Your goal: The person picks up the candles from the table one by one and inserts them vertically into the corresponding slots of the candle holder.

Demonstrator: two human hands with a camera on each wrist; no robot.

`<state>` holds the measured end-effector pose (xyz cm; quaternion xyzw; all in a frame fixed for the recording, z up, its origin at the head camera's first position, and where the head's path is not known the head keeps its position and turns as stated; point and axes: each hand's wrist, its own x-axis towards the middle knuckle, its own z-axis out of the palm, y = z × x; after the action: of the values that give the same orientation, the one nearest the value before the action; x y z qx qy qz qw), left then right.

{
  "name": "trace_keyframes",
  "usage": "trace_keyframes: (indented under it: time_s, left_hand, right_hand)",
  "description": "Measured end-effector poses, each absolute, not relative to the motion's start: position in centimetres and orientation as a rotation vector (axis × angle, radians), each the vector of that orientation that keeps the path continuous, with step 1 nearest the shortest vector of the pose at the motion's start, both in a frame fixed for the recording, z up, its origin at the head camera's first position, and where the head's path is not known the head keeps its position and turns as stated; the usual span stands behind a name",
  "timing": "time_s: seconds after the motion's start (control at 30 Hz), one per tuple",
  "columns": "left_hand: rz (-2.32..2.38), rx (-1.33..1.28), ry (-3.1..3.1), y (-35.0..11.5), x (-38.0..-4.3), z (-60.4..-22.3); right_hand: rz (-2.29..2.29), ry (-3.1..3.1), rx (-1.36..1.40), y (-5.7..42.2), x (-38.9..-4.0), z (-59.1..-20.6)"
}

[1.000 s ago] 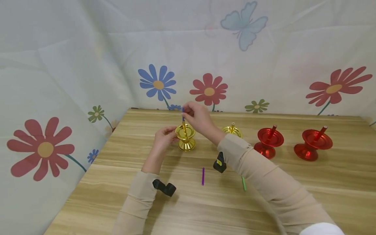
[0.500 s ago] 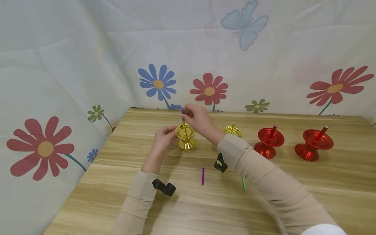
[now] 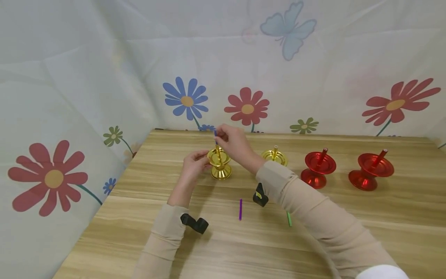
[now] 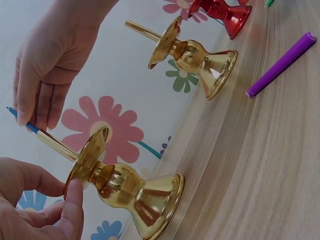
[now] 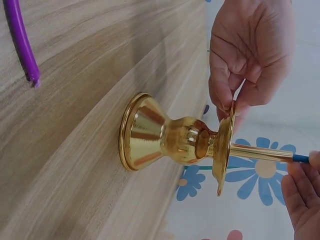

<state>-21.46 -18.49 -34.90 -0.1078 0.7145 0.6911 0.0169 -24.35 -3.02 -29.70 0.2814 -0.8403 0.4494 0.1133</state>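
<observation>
My left hand pinches the plate rim of a gold candlestick, which stands upright on the table. Thin and blue, a candle sits at the top of the candlestick's gold tube, and my right hand pinches it between thumb and fingers. Its lower end meets the tube's mouth in both wrist views. A purple candle lies in front of the hands. Under the right forearm, a green candle is partly covered.
A second gold candlestick stands to the right, partly behind the right sleeve in the head view. Farther right are two red candlesticks. A flowered cloth hangs along the table's back edge.
The blue candle's top leans slightly further left at the tube. Both hands otherwise keep their places, and the candlesticks stand where they were.
</observation>
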Motion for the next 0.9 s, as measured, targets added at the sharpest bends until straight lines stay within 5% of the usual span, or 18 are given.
trace_keyframes:
  time_s: [0.9]
  left_hand:
    - [2.255, -0.448, 2.165, -19.6, -21.0, -33.2]
  right_hand:
    - [1.421, -2.389, 0.769, 0.2, -22.5, -28.9]
